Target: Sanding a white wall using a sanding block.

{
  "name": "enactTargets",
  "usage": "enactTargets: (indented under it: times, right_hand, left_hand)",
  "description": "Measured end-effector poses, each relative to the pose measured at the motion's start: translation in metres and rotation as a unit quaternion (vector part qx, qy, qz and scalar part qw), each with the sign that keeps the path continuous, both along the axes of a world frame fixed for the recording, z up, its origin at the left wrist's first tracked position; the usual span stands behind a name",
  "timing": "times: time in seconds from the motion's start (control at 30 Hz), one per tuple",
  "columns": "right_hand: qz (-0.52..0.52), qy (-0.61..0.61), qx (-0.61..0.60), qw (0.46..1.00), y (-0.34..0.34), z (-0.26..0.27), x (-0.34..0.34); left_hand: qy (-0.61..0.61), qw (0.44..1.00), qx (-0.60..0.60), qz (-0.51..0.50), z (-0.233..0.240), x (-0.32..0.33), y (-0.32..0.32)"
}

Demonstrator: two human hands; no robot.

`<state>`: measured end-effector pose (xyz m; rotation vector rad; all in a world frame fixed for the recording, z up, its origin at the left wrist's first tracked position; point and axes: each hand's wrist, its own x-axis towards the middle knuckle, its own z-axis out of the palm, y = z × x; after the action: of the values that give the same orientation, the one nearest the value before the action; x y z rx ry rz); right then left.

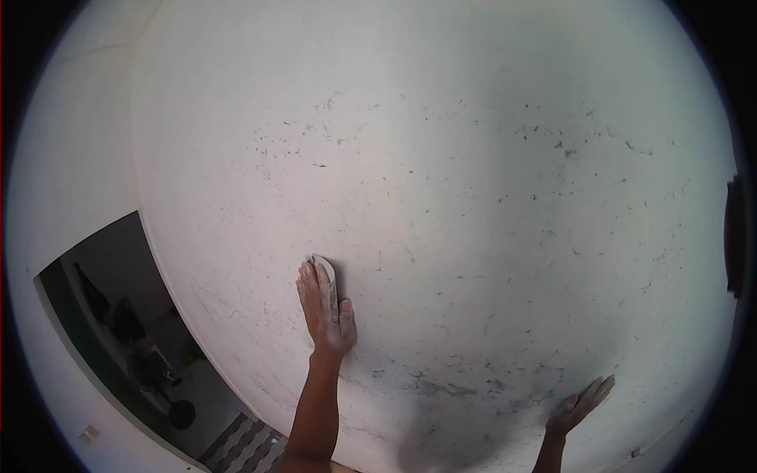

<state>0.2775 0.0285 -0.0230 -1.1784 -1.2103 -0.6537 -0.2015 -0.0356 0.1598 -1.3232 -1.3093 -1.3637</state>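
A broad white wall [402, 224] fills most of the view, its surface dotted with dark chips, pits and fine cracks. Against it, left of the middle, my left hand [327, 310] presses a folded pale sheet [323, 267], which looks like sandpaper. The sheet's curled upper end sticks out beyond the fingers, and the rest lies hidden under the palm. White dust coats these fingers. Low on the right, my right hand [582, 405] rests against the wall with nothing visible in it, its thumb apart from the fingers. Denser dark cracks [437, 384] run between the two hands.
At the lower left, a doorway [118, 260] opens onto a dim room with blurred dark shapes and a round dark object [181, 414]. Patterned flooring [245, 440] shows there. A wall plate [89, 436] is beside it. Something dark [735, 236] stands at the right edge.
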Motion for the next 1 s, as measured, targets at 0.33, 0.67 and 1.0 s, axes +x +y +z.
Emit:
enactTargets:
  times: [0.33,0.67,1.0]
  right_hand:
    - [-0.015,-0.022,0.02,0.999,0.004,-0.002,-0.001]
    - [-0.016,-0.037,0.036,0.999,0.006,0.0,-0.002]
    - [-0.011,-0.035,0.039,0.999,0.003,0.002,-0.003]
  left_hand:
    - [-0.026,0.999,0.045,-0.006,0.048,-0.005,-0.001]
    - [-0.01,0.999,0.044,-0.008,0.067,-0.007,-0.009]
    - [0.0,1.0,0.022,-0.001,0.02,0.0,-0.002]
